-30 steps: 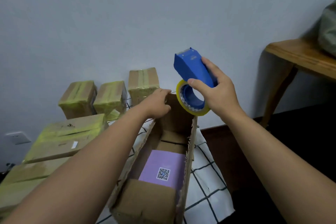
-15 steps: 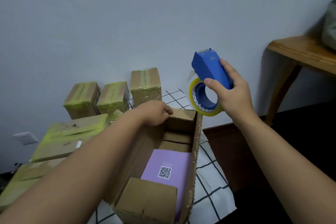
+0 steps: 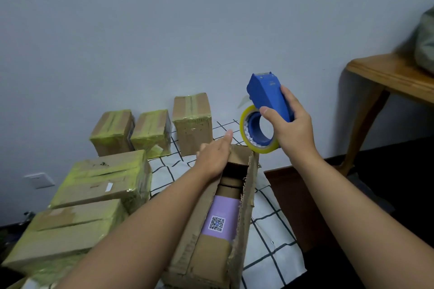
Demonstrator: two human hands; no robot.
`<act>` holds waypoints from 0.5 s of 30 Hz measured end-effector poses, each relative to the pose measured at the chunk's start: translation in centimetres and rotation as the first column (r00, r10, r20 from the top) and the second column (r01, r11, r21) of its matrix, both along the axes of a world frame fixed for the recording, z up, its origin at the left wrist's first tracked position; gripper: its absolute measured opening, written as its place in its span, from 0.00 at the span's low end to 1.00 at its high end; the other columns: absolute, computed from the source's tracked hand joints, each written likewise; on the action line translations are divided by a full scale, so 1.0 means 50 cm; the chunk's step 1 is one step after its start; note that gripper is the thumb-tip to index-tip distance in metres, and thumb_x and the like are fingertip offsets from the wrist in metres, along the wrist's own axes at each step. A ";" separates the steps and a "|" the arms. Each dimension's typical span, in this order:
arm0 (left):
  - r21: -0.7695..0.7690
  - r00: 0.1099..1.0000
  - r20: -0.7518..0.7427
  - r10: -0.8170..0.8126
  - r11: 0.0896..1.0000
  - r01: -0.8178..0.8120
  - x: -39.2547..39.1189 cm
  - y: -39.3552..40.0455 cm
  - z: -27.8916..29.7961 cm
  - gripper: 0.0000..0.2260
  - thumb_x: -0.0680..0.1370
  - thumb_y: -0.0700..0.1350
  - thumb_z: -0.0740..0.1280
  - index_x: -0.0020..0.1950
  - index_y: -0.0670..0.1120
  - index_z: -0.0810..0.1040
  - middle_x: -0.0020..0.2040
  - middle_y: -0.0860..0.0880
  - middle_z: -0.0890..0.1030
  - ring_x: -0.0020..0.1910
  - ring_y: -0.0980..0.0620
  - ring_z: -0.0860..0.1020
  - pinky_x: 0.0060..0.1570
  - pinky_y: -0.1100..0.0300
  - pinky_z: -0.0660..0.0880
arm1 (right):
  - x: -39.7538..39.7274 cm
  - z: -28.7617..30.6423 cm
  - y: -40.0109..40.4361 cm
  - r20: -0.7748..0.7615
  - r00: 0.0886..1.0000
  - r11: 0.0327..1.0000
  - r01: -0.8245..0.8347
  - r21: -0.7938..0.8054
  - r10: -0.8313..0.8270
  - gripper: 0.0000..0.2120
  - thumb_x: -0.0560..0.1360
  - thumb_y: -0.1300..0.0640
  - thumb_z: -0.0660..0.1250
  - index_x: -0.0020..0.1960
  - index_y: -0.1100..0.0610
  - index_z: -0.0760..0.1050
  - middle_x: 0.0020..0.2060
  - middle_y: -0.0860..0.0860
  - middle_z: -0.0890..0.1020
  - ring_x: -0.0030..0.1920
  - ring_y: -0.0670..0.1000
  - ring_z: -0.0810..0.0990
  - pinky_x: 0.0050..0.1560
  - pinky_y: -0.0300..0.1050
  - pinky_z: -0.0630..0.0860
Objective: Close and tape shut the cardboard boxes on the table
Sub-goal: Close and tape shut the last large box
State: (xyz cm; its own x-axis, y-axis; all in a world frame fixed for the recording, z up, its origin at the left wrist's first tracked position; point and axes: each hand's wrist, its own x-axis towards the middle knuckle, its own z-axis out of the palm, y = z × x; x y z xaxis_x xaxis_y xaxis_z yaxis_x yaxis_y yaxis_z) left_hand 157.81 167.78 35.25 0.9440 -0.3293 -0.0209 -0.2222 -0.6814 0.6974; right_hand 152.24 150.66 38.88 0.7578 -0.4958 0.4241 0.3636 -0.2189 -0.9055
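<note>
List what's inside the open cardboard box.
In the open box: a purple item with a QR code and brown cardboard pieces. The left arm and walls hide the rest.

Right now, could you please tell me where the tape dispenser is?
The right hand holds the blue tape dispenser just above the open cardboard box's far right corner.

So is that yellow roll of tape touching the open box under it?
Cannot tell. In the head view the tape roll overlaps the far corner of the open box, with no gap visible, but it may simply hang in front, held up by the right hand.
</note>
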 end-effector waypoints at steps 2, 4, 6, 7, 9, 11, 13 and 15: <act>-0.045 0.997 -0.053 -0.060 0.997 0.057 -0.005 0.003 0.010 0.34 0.78 0.71 0.43 0.75 0.55 0.69 0.75 0.49 0.68 0.77 0.42 0.58 0.73 0.45 0.53 | 0.007 -0.008 0.006 -0.021 1.000 1.000 -0.004 0.008 0.004 0.31 0.73 0.50 0.75 0.73 0.42 0.69 0.64 0.40 0.75 0.62 0.44 0.77 0.58 0.43 0.78; -0.069 0.986 -0.109 -0.127 0.990 0.120 -0.001 0.019 0.018 0.41 0.69 0.80 0.52 0.73 0.57 0.69 0.74 0.51 0.69 0.76 0.46 0.62 0.74 0.47 0.58 | 0.014 -0.024 0.014 -0.058 0.998 1.000 -0.001 0.006 0.002 0.31 0.73 0.50 0.75 0.74 0.43 0.68 0.64 0.40 0.75 0.62 0.45 0.77 0.59 0.44 0.78; 0.000 0.966 -0.141 -0.215 0.976 0.217 0.002 0.042 0.016 0.37 0.68 0.73 0.66 0.71 0.55 0.70 0.68 0.52 0.73 0.69 0.50 0.70 0.69 0.51 0.66 | 0.018 -0.046 0.021 -0.112 0.993 1.000 0.020 0.000 -0.020 0.32 0.73 0.48 0.75 0.74 0.43 0.68 0.64 0.42 0.75 0.62 0.47 0.76 0.61 0.46 0.77; 0.059 0.959 -0.126 -0.254 0.963 0.263 0.001 0.051 0.011 0.32 0.70 0.66 0.71 0.69 0.55 0.70 0.65 0.52 0.74 0.66 0.50 0.72 0.66 0.53 0.69 | 0.019 -0.055 0.023 -0.135 0.990 0.999 0.034 0.002 -0.034 0.32 0.73 0.48 0.75 0.75 0.44 0.67 0.65 0.42 0.75 0.62 0.47 0.76 0.62 0.47 0.77; 0.190 0.965 -0.023 -0.261 0.947 0.260 -0.006 0.062 0.000 0.32 0.72 0.59 0.73 0.72 0.55 0.66 0.67 0.52 0.72 0.67 0.49 0.70 0.65 0.53 0.68 | 0.020 -0.066 0.025 -0.162 0.985 0.998 0.062 0.010 -0.059 0.32 0.74 0.47 0.74 0.75 0.44 0.67 0.65 0.42 0.75 0.62 0.47 0.76 0.63 0.48 0.76; 0.321 0.977 0.085 -0.194 0.934 0.158 -0.027 0.059 -0.003 0.36 0.73 0.62 0.71 0.75 0.53 0.62 0.71 0.49 0.67 0.70 0.46 0.65 0.67 0.50 0.67 | 0.023 -0.068 0.023 -0.178 0.982 0.998 0.067 -0.002 -0.067 0.33 0.74 0.47 0.74 0.75 0.44 0.66 0.64 0.41 0.75 0.61 0.47 0.76 0.62 0.47 0.75; 0.442 0.973 0.148 -0.175 0.892 0.094 -0.055 0.044 -0.006 0.32 0.76 0.64 0.65 0.75 0.50 0.62 0.73 0.47 0.65 0.70 0.44 0.64 0.67 0.47 0.67 | 0.023 -0.066 0.023 -0.196 0.979 0.998 0.055 -0.028 -0.060 0.33 0.73 0.46 0.74 0.76 0.44 0.66 0.62 0.40 0.74 0.60 0.47 0.75 0.59 0.44 0.75; 0.580 0.972 0.127 -0.196 0.810 0.087 -0.088 0.028 -0.010 0.36 0.77 0.68 0.57 0.78 0.49 0.58 0.77 0.44 0.60 0.75 0.42 0.60 0.71 0.42 0.61 | 0.023 -0.064 0.026 -0.205 0.977 0.998 0.050 -0.048 -0.059 0.34 0.73 0.45 0.74 0.76 0.43 0.66 0.61 0.39 0.73 0.59 0.47 0.75 0.58 0.44 0.74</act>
State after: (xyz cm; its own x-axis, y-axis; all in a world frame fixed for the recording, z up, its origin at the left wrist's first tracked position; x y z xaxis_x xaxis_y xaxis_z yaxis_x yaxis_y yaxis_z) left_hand 153.42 169.17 34.74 0.8936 -0.4401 -0.0881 -0.4267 -0.8939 0.1372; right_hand 153.38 151.95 35.66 0.8034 -0.5240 0.2828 0.1560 -0.2731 -0.9493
